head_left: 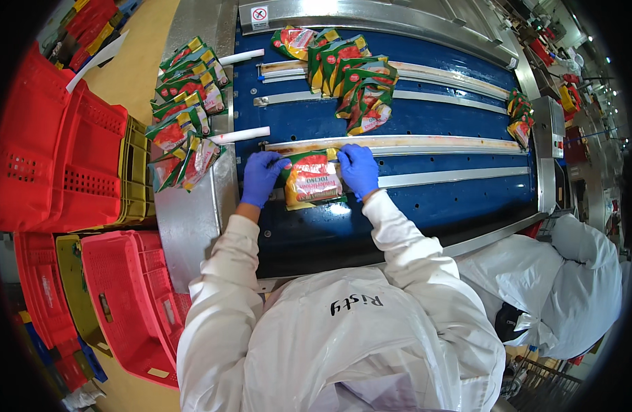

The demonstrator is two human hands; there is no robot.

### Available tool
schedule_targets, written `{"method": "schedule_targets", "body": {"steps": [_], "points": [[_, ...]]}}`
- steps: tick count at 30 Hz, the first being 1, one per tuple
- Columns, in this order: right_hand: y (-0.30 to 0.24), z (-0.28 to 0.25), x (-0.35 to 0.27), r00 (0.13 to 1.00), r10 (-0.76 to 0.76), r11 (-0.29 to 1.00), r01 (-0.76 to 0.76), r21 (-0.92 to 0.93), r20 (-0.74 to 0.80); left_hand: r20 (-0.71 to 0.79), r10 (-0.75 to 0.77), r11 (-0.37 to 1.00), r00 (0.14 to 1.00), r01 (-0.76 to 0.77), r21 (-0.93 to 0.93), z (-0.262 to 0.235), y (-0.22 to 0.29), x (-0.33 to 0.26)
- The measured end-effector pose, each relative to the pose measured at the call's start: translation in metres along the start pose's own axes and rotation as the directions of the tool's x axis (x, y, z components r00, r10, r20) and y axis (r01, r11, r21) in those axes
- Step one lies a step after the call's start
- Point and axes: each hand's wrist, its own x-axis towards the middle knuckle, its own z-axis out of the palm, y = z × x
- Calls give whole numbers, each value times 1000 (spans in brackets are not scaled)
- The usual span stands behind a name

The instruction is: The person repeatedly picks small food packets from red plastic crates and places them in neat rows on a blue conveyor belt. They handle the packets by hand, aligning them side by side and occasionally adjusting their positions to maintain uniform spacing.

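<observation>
A green, red and yellow food pouch [312, 180] lies on the blue belt [426, 199], its upper edge along a long metal sealing bar [432, 144]. My left hand [262, 178], in a blue glove, grips the pouch's upper left corner. At the upper right corner my right hand [359, 170], gloved in the same way, has its fingers closed on the edge. Beyond the bar, a row of overlapping pouches [340, 65] rests across the second bar [453, 81]. More pouches [182, 113] are heaped on the steel ledge at the left.
Two white rods [244, 134] stick out from the ledge over the belt. Red crates [134, 295] stand at my left beside yellow ones [134, 172]. A co-worker in white [556, 281] is at the right, near some pouches [520, 118] at the belt's far end.
</observation>
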Motion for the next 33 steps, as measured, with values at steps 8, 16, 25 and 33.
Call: {"method": "schedule_targets", "body": {"steps": [8,16,25,33], "points": [[-25,5,-4,921,-360,925,373,-73,147,12,-142,979,990,139,152,16,-14,23],[3,-29,22,989,-146,954,141,264,-3,-372,-178,969,911,97,-226,15,-41,12],[69,-98,111,959,-94,806,231,-545,266,-261,-25,999,965,15,-41,28,36,-41],[16,-163,107,700,-525,757,644,-109,484,-41,110,994,993,-110,11,63,89,-42]]}}
